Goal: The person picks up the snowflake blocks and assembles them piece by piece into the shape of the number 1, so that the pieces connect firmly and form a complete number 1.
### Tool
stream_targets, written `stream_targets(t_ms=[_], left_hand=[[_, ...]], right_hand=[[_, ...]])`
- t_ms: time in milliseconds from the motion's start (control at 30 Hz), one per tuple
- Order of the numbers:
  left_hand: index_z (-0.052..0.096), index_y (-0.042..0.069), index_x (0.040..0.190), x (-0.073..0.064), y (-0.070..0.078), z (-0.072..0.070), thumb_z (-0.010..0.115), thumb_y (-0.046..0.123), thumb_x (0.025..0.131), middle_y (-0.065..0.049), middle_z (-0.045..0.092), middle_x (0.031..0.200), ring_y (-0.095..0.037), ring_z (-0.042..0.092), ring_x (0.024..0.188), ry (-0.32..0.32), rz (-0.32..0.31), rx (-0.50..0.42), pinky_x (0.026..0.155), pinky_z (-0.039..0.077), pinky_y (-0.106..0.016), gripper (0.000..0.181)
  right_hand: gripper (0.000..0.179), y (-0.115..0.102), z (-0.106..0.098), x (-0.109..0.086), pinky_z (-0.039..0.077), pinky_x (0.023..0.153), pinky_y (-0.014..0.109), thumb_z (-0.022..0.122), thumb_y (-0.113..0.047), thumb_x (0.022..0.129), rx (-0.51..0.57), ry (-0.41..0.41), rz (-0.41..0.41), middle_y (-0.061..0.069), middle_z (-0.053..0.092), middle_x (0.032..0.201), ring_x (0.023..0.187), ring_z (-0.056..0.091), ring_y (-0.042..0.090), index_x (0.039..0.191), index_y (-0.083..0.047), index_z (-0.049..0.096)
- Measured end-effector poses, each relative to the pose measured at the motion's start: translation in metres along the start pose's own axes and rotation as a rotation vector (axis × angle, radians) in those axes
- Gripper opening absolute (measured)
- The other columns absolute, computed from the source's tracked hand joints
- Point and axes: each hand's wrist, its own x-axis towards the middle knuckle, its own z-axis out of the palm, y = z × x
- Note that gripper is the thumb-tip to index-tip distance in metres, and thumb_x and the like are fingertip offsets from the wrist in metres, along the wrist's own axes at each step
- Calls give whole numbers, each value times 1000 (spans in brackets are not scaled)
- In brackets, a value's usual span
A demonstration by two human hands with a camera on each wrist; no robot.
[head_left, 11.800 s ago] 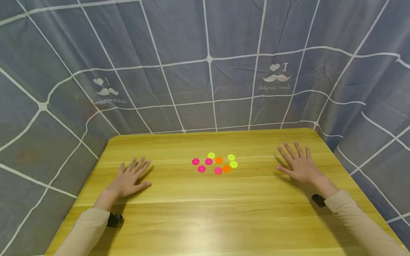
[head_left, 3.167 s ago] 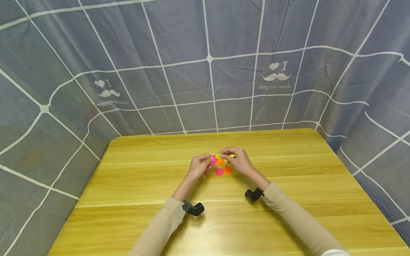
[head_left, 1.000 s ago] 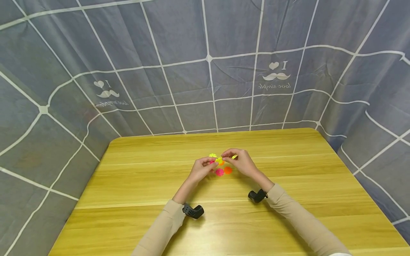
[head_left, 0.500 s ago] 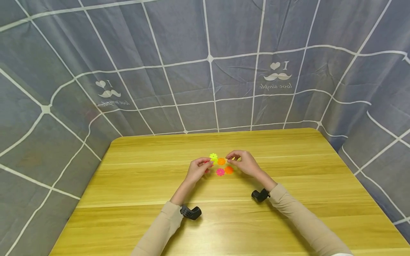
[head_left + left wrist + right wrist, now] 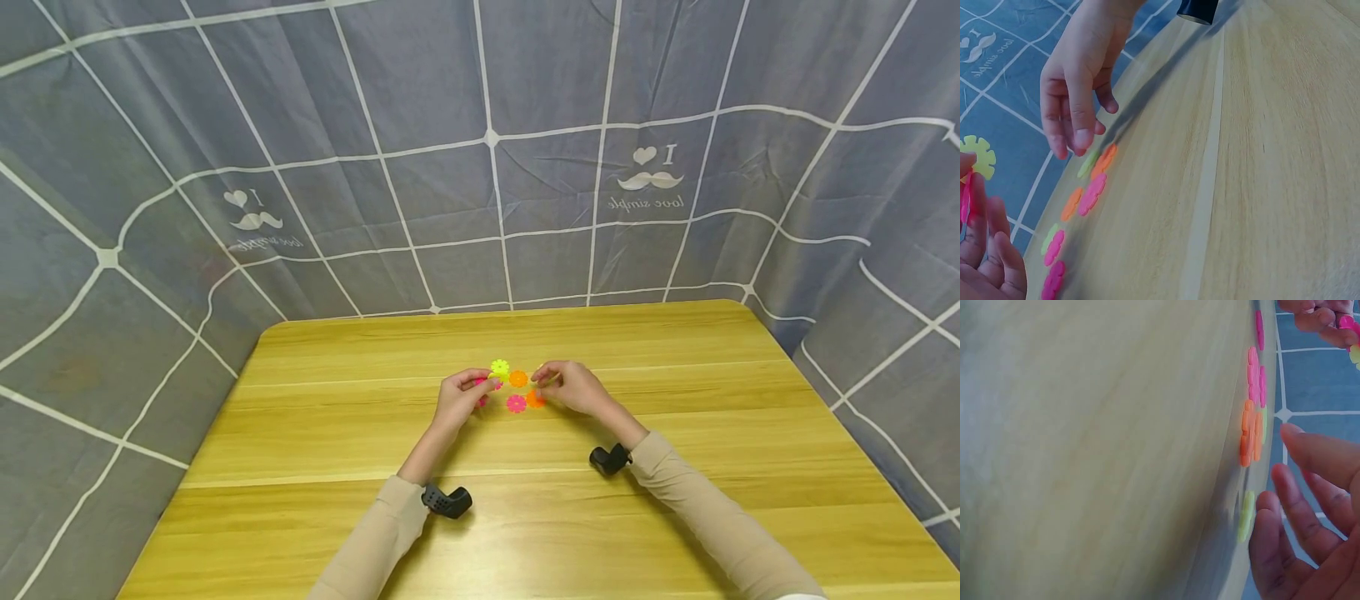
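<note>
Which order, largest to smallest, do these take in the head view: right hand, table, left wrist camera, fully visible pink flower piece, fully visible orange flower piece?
1. Table
2. Right hand
3. Left wrist camera
4. Pink flower piece and orange flower piece: too alike to rank

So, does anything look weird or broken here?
Yes: the writing on the grey cloth behind the table is backwards, like in a mirror. The flower discs look whole, as far as they show, and I see no spill.
</note>
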Motion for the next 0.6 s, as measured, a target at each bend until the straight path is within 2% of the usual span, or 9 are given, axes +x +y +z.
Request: stream_targets(t_ms=[167, 333, 467, 600], left_hand=[[62, -14, 114, 1, -3, -1, 65, 1, 88, -21, 72, 91, -9, 51, 58, -29, 39, 6, 55, 41, -19, 30], [64, -9, 116, 11, -19, -3, 65, 2, 88, -28, 70, 96, -11, 48, 58, -34, 41, 28, 51, 36, -21, 30], [67, -6, 114, 17, -31, -3, 66, 6, 89, -25, 70, 95, -8, 50, 60, -7, 41, 48, 50, 36, -20, 27], [67, -7, 112, 17, -34, -2, 67, 8, 89, -16, 73, 94, -8, 55, 63, 24, 50, 50, 55, 44, -17, 27]], right_hand=[[23, 0, 0, 0, 51, 78, 33, 76, -12, 81, -43, -58, 34, 8, 72, 99, 81, 62, 16, 102, -6, 70], [27, 0, 2, -1, 49, 76, 31, 78, -15, 80, -92, -99, 42, 8, 72, 104, 81, 60, 15, 105, -6, 71], [29, 1, 2, -1, 48, 75, 31, 78, -15, 80, -124, -113, 37, 9, 73, 106, 83, 62, 17, 107, -5, 71], [30, 0, 2, 0, 50, 82, 36, 78, -15, 80, -154, -119, 36, 9, 73, 107, 95, 65, 24, 107, -5, 72]])
